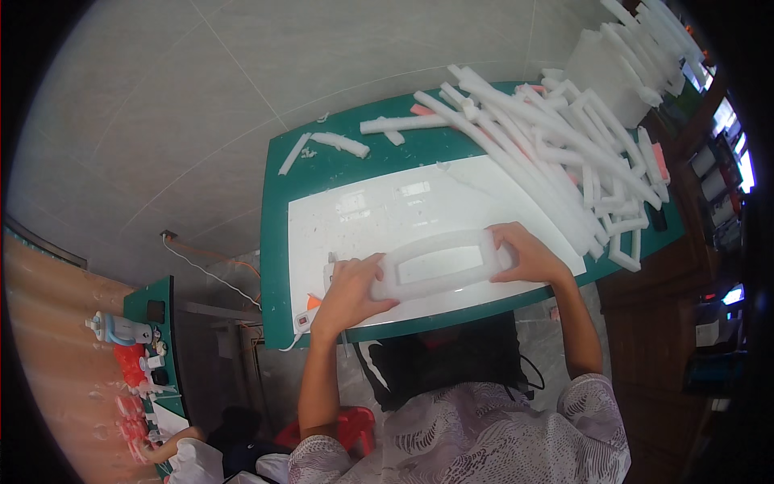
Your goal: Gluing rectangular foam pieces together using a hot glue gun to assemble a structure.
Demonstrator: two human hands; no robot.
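In the head view, the left hand (352,290) and the right hand (524,254) are both half open – thumb and fingers are curved around the two ends of one white foam frame (439,287), and each hand has hold of its own end. This frame is over the near part of the white board (351,222); if it rests there or is a little lifted, I cannot tell.

The step in hand seems to be the steadying of this frame. I judge that the next move asks for an even, soft grip, because such foam could bend or open at the corners.

About the edges: the near edge of the green table (276,234) is just beside the frame. The white corded device (303,322) lies near the left hand, and the foam pile (528,149) limits the far right side. The freest room – behind the frame, on the board's far left part.
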